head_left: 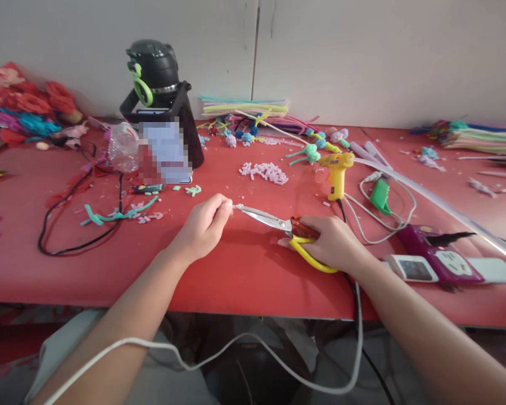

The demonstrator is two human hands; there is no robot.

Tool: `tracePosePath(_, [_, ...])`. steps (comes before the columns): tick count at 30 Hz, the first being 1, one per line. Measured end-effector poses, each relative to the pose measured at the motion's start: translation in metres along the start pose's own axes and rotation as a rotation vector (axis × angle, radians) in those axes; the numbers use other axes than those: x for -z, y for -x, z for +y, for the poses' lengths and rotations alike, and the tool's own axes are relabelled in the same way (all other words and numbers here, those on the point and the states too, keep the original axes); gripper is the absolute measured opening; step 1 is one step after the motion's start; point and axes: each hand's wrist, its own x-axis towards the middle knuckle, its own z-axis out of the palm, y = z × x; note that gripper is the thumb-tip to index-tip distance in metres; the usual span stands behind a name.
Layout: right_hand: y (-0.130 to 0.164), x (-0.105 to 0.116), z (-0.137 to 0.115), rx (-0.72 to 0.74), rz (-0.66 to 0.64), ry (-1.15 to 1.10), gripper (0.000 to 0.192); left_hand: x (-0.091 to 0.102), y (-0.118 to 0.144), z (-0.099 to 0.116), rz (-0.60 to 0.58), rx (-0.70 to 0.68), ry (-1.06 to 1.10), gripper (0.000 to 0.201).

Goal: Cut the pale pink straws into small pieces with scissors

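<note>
My right hand (329, 242) is wrapped round the handles of a pair of scissors (270, 219), one handle yellow and the other orange-red. The blades point left, nearly closed, with their tips close to the fingertips of my left hand (206, 225). Between thumb and fingers, that hand pinches a small pale piece, mostly hidden, which looks like pipe cleaner. Just beyond the blades lies a heap of short pale pink pieces (265, 173) on the red tabletop (244, 270).
A yellow glue gun (337, 174) with a long clear glue stick stands behind my right hand. Right of it sit a purple power strip (438, 253) and cables. A black bottle (160, 79) with a phone (166, 146) stands back left. Pipe cleaner bundles (244, 108) line the wall.
</note>
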Motion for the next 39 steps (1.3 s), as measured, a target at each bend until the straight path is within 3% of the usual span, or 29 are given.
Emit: tracePosePath(39, [-0.0001, 0.0001, -0.0022, -0.006, 0.015, -0.024, 0.066, -0.0035, 0.0003, -0.0009, 0.004, 0.029, 0.03, 0.035])
